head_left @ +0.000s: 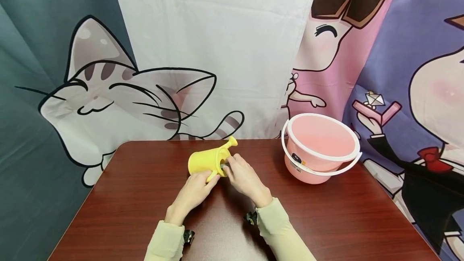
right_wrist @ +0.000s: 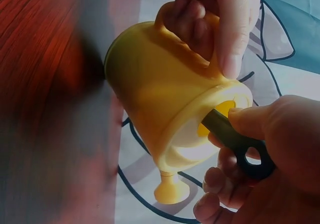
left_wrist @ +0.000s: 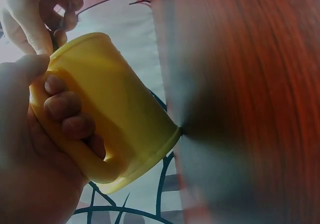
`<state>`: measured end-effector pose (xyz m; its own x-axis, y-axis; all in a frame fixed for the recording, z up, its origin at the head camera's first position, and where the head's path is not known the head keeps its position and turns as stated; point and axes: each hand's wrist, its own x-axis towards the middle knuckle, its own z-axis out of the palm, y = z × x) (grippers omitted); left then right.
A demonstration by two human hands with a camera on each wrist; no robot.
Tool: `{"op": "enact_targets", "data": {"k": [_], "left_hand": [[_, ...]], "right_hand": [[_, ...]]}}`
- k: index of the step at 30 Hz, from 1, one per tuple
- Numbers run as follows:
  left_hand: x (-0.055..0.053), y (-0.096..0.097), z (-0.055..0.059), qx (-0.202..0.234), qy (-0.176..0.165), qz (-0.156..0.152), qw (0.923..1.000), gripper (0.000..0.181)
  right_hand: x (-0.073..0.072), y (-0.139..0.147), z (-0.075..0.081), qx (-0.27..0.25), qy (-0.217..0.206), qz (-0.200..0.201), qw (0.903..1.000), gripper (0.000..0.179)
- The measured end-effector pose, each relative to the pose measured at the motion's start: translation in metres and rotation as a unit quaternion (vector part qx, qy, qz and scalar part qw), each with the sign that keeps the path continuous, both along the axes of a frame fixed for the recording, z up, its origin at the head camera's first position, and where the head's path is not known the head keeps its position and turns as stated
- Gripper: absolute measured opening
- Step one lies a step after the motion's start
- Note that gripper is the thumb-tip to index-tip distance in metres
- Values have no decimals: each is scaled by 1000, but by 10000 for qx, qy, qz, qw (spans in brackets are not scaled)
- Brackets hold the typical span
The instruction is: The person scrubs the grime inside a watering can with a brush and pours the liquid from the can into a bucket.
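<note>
A yellow watering can (head_left: 203, 161) lies tipped over above the table, its mouth turned toward the right and its spout pointing up and away. My left hand (head_left: 193, 191) grips the can's handle, fingers curled through the loop in the left wrist view. At the can's mouth, my right hand (head_left: 247, 178) pinches a dark flat handle (right_wrist: 225, 129) with a round hole near its end. The handle's far end goes into the can's opening, so what it belongs to is hidden. In the left wrist view, the can's base rim meets the tabletop.
On the right of the brown table (head_left: 145, 204) stands a pink bucket (head_left: 315, 176) with a white rim and a white handle lowered at its front. A printed cartoon cloth (head_left: 232, 31) hangs behind the table's back edge.
</note>
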<state>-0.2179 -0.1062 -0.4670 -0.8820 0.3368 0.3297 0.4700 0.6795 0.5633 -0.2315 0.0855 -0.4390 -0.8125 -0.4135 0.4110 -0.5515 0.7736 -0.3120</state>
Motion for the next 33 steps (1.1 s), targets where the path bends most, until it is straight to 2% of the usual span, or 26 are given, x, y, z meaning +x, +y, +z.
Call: {"op": "enact_targets", "data": {"k": [20, 33], "left_hand": [[1, 1, -1, -61, -164, 40, 9998, 36], [1, 1, 0, -120, -139, -1, 9998, 37]], "right_hand": [[-2, 2, 0, 124, 99, 29, 9999, 13], [1, 7, 8, 119, 255, 30, 9996, 8]]}}
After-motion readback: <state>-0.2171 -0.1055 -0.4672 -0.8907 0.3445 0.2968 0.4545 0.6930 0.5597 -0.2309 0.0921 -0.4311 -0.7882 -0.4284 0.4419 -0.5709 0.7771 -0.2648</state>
